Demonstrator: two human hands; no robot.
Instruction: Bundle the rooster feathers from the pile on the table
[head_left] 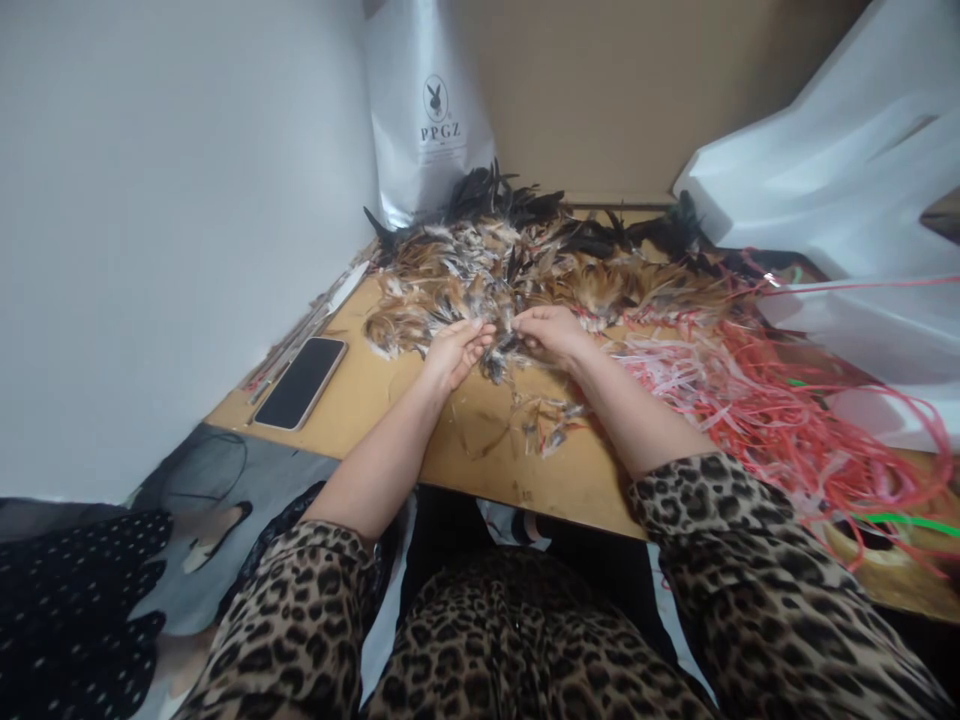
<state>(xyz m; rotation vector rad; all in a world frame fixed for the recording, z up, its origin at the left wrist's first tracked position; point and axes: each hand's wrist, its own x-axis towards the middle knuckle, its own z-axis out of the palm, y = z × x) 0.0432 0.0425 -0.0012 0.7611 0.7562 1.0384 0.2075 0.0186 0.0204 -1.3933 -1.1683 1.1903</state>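
Note:
A heap of brown, black and white feathers (pixel 600 280) covers the far part of the wooden table. At its near edge, my left hand (pixel 459 352) is closed in a pinch with the palm turned partly up, its fingertips at a small tuft of feathers (pixel 493 365). Across a short gap, my right hand (pixel 551 332) pinches at the same tuft from the other side. The fine parts between the fingertips are blurred. Below the hands, loose feather scraps (pixel 551 425) lie on the tabletop (pixel 480 450).
A dark-screened phone (pixel 301 383) lies at the left. Pink and red strips (pixel 750 410) spread over the right side, near a tape roll (pixel 862 540). Behind stand a silvery printed bag (pixel 427 120) and a large white bag (pixel 825 170). A person's dotted garment (pixel 75 600) shows at lower left.

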